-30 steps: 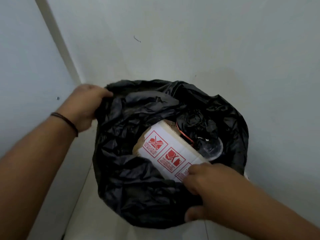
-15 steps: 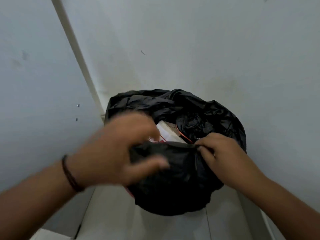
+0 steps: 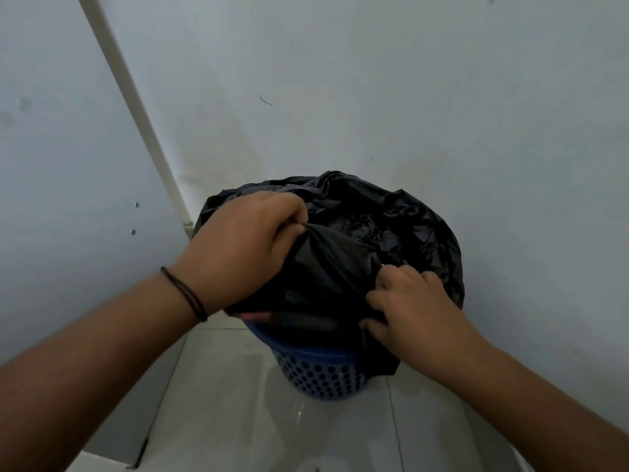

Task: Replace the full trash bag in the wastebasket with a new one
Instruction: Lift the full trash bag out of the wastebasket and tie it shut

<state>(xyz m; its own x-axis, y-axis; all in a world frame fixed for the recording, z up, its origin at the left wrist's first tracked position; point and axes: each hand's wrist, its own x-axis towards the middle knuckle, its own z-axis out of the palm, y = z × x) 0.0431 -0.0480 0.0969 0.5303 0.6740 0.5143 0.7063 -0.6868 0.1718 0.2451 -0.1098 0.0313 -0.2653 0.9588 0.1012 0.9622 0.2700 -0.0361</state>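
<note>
Contents of the black trash bag [image 3: 391, 229] hidden under gathered plastic; a blurred reddish streak [image 3: 255, 315] at the near rim, not identifiable. Bag sits in a blue perforated wastebasket [image 3: 320, 376], only its near lower wall showing below the draped plastic. Left hand [image 3: 238, 253] curled tight, gripping a bunched fold of bag at the left-centre. Right hand [image 3: 412, 308] on the near right edge, fingers bent and pinching plastic. Dark cord bracelet [image 3: 185, 294] on left wrist. Basket stands on pale floor tiles [image 3: 238, 420] in a corner of grey wall [image 3: 374, 80], a white vertical strip [image 3: 136, 107] far left
</note>
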